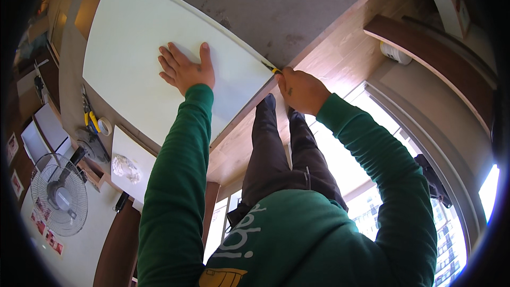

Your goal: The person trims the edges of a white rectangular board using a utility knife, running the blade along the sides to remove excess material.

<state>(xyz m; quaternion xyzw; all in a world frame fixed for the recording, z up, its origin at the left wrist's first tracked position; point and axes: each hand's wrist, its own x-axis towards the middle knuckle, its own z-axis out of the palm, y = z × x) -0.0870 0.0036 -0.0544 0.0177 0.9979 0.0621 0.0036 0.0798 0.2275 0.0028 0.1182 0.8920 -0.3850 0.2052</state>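
A big white board (133, 37) lies flat on the grey tabletop (265, 10), covering its left part, with one corner reaching the tabletop's near edge by the person's right hand (304, 91). It is smooth, pale and plain, with a faint greenish cast and a soft sheen; a thin pale strip runs along its far right edge, though I cannot tell whether that is a second sheet beneath. The left hand (187, 70) rests palm down on the board, fingers spread and thumb held apart. The right hand is closed round one small yellow-and-black tool (275, 70) at the board's right corner, its tip pointing up and left along the edge; I cannot tell whether the tip touches. Among containers, one white ribbed tub (396, 53) sits over to the right, near a curved brown panel (425, 53), and one white box (451, 8) stands farther off; the insides of both are hidden from me. Counting on, I see two green sleeves (175, 180), two dark trouser legs (268, 149), one fan (59, 196) with a wire cage at the lower left, one pair of what look like yellow-handled pliers (94, 121) left of the board, and one small pale roll (105, 126) just beside them. One smaller white panel (125, 151) lies below these, carrying a single crumpled whitish lump (126, 168), too blurred to name.
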